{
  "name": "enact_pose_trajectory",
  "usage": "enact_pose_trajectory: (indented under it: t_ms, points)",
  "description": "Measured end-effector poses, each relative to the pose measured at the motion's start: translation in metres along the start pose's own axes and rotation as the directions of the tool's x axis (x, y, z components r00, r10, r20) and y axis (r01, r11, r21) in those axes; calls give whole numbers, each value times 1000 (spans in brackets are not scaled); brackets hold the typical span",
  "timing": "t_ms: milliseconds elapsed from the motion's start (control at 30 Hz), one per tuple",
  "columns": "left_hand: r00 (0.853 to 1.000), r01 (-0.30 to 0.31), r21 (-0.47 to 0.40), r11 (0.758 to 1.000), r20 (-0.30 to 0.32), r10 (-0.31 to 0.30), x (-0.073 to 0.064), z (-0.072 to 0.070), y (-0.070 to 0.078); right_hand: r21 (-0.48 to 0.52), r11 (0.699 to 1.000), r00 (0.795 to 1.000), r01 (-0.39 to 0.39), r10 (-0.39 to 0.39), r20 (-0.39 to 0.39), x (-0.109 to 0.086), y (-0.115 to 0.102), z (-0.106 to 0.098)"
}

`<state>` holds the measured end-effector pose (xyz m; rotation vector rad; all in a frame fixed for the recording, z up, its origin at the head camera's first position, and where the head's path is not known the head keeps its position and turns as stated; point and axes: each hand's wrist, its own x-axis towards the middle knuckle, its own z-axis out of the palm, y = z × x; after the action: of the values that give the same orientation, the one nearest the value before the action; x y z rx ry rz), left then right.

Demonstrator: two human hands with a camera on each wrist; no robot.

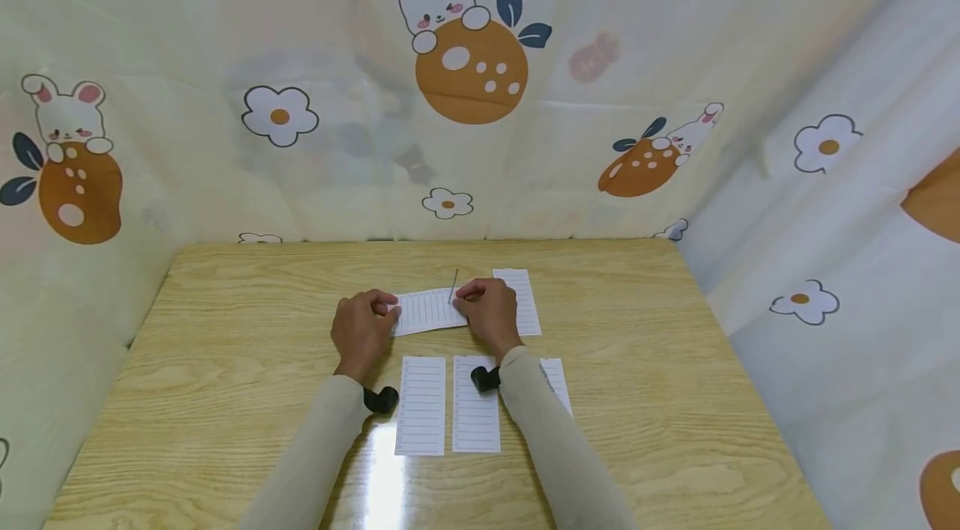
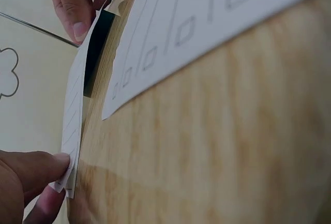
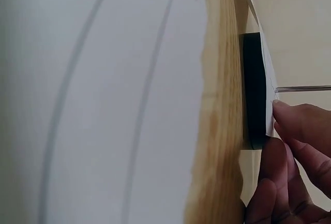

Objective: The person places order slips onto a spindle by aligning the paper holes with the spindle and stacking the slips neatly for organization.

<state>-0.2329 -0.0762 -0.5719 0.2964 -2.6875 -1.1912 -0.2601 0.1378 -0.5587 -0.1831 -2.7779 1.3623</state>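
Observation:
A lined paper sheet (image 1: 429,313) lies sideways between both hands toward the back of the table. My left hand (image 1: 362,332) pinches its left end between thumb and fingers. At that end, in the left wrist view, the paper (image 2: 75,105) shows more than one layer. My right hand (image 1: 491,315) pinches the right end. Close to the right fingertips, the thin metal rod of a bill spike (image 1: 453,285) rises from the paper's upper face. Its dark base (image 3: 254,89) shows beneath the paper in the right wrist view. The exact piercing point is too small to tell.
Two lined sheets lie side by side in front, a left one (image 1: 420,407) and a middle one (image 1: 474,426). A third sheet (image 1: 558,384) is partly under the right forearm. Another sheet (image 1: 527,305) lies behind the right hand. A patterned curtain (image 1: 337,180) borders the wooden table (image 1: 225,363).

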Motion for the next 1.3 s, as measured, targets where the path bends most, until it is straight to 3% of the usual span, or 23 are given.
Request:
enact_pose_trajectory:
  t_ms: [233, 433, 800, 1300]
  points:
    - [1000, 3, -9, 1000, -2, -3, -1, -1, 0, 27, 1000, 1000, -12, 12, 18, 0, 1, -2]
    - [1000, -17, -94, 995, 3, 17, -4, -5, -1, 80, 996, 999, -36, 34, 35, -4, 2, -6]
    - [999, -37, -121, 992, -12, 36, -7, -17, -1, 152, 988, 999, 36, -33, -17, -13, -5, -15]
    - [996, -90, -201, 975, -39, 83, -26, -32, 8, 197, 979, 998, 58, -65, 28, -37, -16, -27]
